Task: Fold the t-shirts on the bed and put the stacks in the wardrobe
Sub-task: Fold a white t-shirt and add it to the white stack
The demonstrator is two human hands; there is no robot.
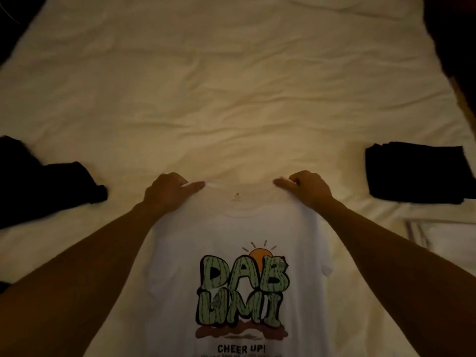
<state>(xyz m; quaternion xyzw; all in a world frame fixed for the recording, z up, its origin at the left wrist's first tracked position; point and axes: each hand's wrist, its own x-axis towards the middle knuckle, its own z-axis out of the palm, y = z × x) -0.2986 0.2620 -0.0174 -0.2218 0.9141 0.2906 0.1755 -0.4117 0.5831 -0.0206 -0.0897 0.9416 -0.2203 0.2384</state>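
both hands, left hand (167, 193) and right hand (307, 188), fingers pinching the white t-shirt (231, 228) shoulders on the bed (231, 99).

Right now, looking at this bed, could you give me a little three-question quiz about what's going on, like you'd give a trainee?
1. True or false: the white t-shirt lies print side up on the bed.
2. Where do the left hand and right hand hold the shirt? A) the hem B) the shoulders beside the collar C) the sleeve ends
3. Fill in: the neatly folded dark stack lies to the person's ____, the looser dark garment on the other side.

Key: 1 true; 2 B; 3 right.
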